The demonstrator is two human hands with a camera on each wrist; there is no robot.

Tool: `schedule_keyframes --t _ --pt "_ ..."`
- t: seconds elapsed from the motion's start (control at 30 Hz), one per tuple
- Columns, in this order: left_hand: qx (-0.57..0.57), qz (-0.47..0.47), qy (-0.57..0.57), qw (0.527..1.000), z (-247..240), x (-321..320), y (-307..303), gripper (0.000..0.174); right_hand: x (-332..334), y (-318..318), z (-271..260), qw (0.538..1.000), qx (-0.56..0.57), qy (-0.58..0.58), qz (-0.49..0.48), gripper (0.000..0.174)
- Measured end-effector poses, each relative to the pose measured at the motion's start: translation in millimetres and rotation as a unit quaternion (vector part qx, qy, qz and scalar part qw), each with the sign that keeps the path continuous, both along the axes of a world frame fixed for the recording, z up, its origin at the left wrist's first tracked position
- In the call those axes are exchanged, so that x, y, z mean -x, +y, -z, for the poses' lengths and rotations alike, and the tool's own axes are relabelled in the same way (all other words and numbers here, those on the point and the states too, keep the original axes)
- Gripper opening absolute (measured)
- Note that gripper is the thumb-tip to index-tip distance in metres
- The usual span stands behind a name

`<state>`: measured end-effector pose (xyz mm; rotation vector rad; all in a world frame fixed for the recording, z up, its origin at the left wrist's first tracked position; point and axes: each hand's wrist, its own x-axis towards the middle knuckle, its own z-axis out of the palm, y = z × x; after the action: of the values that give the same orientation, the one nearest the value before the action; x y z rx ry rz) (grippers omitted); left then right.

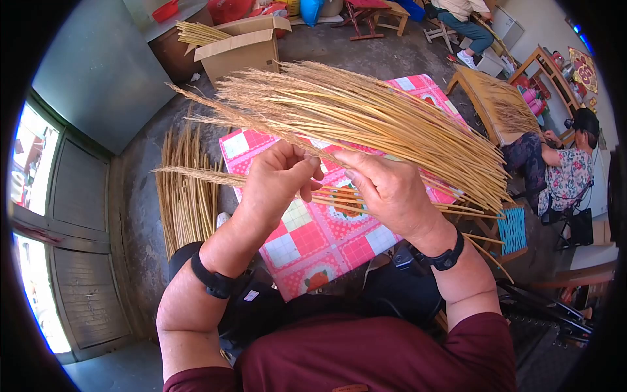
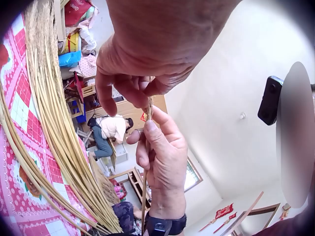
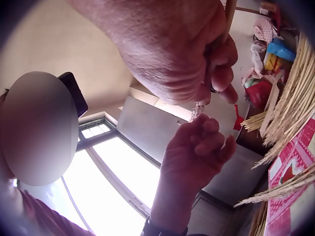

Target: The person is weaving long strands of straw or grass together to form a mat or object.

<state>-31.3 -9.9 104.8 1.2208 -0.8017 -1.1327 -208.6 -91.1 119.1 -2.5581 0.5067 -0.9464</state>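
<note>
Both hands are raised over the pink checked tablecloth [image 1: 290, 238]. My right hand [image 1: 388, 193] grips a dry grass stalk [image 2: 144, 194], its thumb lying along it just below the feathery head. Close beside it, my left hand [image 1: 277, 179] pinches the seed head between thumb and forefinger, the other fingers loosely bent. A short piece of the head [image 2: 150, 105] shows between the two hands in the left wrist view. Behind them a large bundle of plumed grass stalks [image 1: 398, 130] spreads across the table. A few separate stalks [image 1: 202, 174] lie nearer, passing beneath the hands.
More grass stalks [image 1: 186, 196] lie in a pile at the left, by the table. A cardboard box [image 1: 241, 55] holding cut stalks stands beyond. At right, a seated person [image 1: 568, 163] is beside a wooden table [image 1: 480, 98] bearing grass heads; a blue-woven stool [image 1: 513, 230] is nearer.
</note>
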Motion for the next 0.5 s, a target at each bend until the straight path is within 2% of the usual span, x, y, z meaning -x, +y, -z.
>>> schedule_keyframes --t 0.13,0.27,0.5 --pt "0.011 0.008 -0.016 1.0 5.5 -0.1 -1.6 0.004 0.7 -1.0 2.7 0.999 -0.032 -0.013 -0.016 0.024" --pt "0.01 -0.024 -0.022 0.999 10.7 7.1 -2.3 0.003 1.9 0.9 2.5 0.997 -0.08 -0.007 -0.02 0.025" --pt "0.03 -0.056 -0.053 0.997 10.9 16.7 -2.1 0.005 3.4 0.8 5.9 0.995 -0.097 -0.007 -0.015 0.025"
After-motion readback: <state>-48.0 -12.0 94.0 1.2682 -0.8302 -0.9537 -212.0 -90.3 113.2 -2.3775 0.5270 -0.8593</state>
